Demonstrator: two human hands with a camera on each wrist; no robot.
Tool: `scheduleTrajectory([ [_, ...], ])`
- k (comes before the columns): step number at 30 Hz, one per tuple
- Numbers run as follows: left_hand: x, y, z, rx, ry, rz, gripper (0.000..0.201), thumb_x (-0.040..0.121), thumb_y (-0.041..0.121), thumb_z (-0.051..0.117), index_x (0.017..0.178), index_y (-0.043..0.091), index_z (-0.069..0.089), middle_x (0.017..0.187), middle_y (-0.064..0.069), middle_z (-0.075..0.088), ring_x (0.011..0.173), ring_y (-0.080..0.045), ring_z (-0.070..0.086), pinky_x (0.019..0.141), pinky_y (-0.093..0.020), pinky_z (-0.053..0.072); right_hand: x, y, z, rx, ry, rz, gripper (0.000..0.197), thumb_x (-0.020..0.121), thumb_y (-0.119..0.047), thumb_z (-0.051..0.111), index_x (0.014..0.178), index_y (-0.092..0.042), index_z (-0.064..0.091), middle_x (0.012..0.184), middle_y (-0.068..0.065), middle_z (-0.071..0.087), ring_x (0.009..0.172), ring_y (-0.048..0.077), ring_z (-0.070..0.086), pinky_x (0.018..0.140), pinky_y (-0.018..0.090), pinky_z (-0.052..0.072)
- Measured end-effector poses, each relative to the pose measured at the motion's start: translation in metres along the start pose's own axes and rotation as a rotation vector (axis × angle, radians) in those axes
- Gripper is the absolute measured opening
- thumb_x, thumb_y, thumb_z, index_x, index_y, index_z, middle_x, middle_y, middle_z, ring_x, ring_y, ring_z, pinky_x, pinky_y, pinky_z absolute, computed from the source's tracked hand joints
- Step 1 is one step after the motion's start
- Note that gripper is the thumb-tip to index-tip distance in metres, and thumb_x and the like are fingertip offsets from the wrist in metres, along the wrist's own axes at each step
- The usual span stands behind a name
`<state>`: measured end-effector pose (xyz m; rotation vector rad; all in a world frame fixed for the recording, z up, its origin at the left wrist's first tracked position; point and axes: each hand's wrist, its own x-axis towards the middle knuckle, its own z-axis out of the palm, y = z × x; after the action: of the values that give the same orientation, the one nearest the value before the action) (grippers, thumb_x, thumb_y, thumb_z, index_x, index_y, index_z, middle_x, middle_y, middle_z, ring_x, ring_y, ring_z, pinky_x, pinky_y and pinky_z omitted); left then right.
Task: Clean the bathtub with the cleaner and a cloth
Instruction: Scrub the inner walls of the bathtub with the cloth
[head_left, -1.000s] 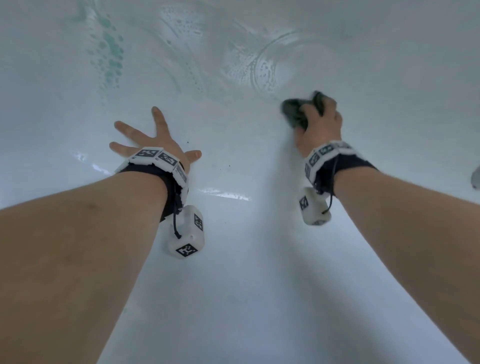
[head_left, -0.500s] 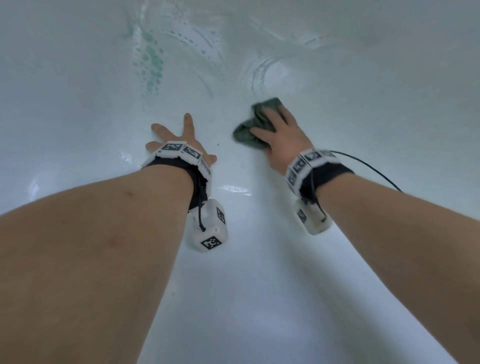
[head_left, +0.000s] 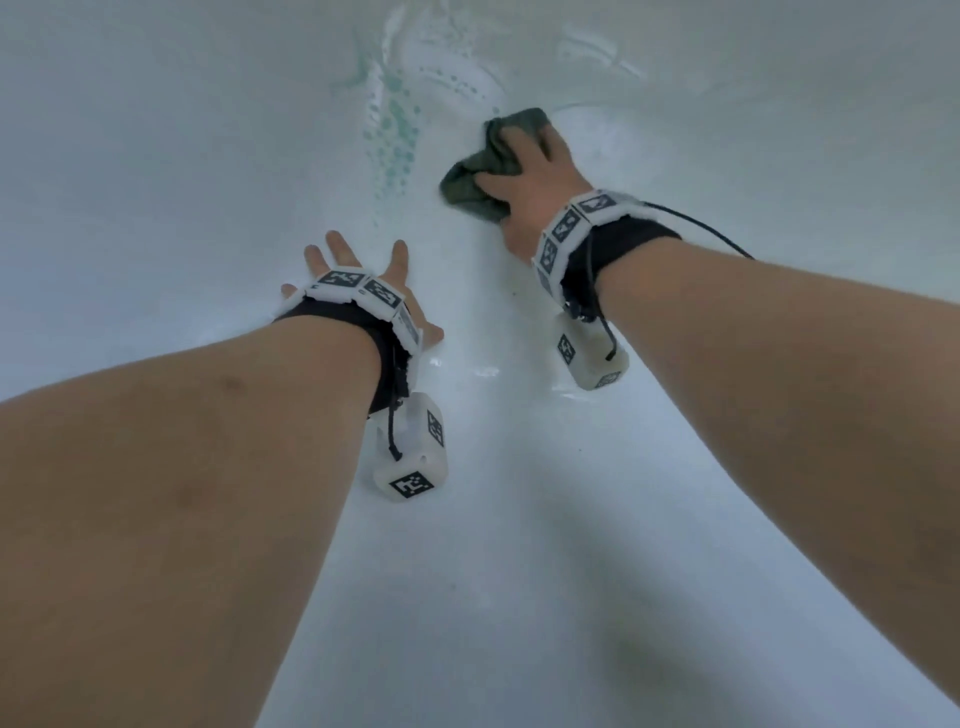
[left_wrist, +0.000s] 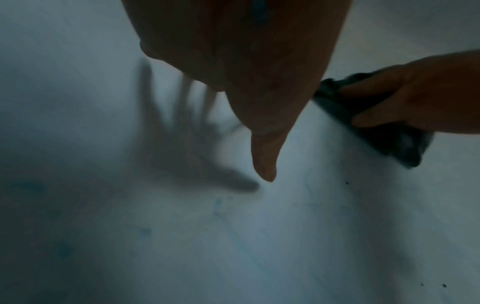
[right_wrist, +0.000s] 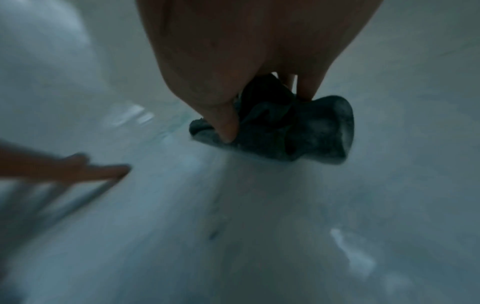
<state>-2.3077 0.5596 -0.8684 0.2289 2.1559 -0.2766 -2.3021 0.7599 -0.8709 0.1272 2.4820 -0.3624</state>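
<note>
The glossy white bathtub (head_left: 519, 597) fills every view, wet, with teal cleaner droplets (head_left: 395, 140) streaked just left of the right hand (head_left: 530, 187). That grip is clenched around a crumpled dark grey-green cloth (head_left: 475, 182), pressing it onto the tub for scrubbing. The left hand (head_left: 358, 280), fingers spread and released, rests flat, probably as a brace.

A bathroom: the white bathtub (head_left: 519, 571) streaked with foamy blue-green cleaner (head_left: 395, 140).
</note>
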Motion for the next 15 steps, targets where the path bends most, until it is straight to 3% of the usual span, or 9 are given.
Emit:
scheduleTrajectory([
  [2,0.003,-0.009,0.003,0.037,-0.004,0.029,0.108,0.073,0.073,0.06,0.152,0.04,-0.006,0.158,-0.019,-0.016,0.143,-0.048,-0.011,0.111,-0.069,0.007,-0.014,-0.015,0.014,0.005,0.002,-0.085,0.059,0.085,-0.019,0.055,0.137,-0.041,0.041,0.158,-0.001,0.005,0.144,0.037,-0.004,0.114,0.053,0.02],
  [4,0.003,-0.019,0.007,0.092,0.009,0.055,0.1,0.072,0.08,0.049,0.15,0.041,0.0,0.159,-0.018,-0.012,0.144,-0.045,-0.01,0.111,-0.067,0.004,-0.035,-0.006,0.031,0.049,0.062,-0.079,0.055,0.086,-0.015,0.053,0.136,-0.036,0.047,0.158,0.001,0.007,0.145,0.033,-0.002,0.113,0.049,0.026],
  [7,0.002,-0.028,0.009,0.133,-0.004,0.077,0.094,0.072,0.083,0.04,0.149,0.044,0.001,0.159,-0.017,-0.012,0.145,-0.039,-0.014,0.112,-0.065,0.002,-0.047,0.022,0.032,0.109,0.141,0.153,0.053,0.089,-0.015,0.051,0.139,-0.031,0.042,0.157,0.009,0.004,0.144,0.032,0.001,0.113,0.041,0.028],
  [10,0.002,-0.026,0.003,0.072,-0.063,0.096,0.09,0.076,0.08,0.043,0.149,0.044,0.005,0.16,-0.015,-0.009,0.145,-0.038,-0.012,0.113,-0.064,0.002,-0.02,0.029,0.007,0.033,0.125,0.339,0.06,0.09,-0.017,0.047,0.146,-0.028,0.028,0.155,0.015,-0.001,0.143,0.037,0.0,0.116,0.043,0.02],
  [15,-0.007,-0.013,-0.03,0.094,-0.164,0.124,0.095,0.083,0.071,0.049,0.155,0.026,0.005,0.159,-0.022,-0.005,0.144,-0.048,-0.004,0.115,-0.059,0.007,0.045,0.003,-0.039,-0.004,0.066,0.296,0.072,0.088,-0.022,0.048,0.151,-0.026,0.012,0.156,0.016,-0.009,0.143,0.039,-0.008,0.118,0.046,0.004],
])
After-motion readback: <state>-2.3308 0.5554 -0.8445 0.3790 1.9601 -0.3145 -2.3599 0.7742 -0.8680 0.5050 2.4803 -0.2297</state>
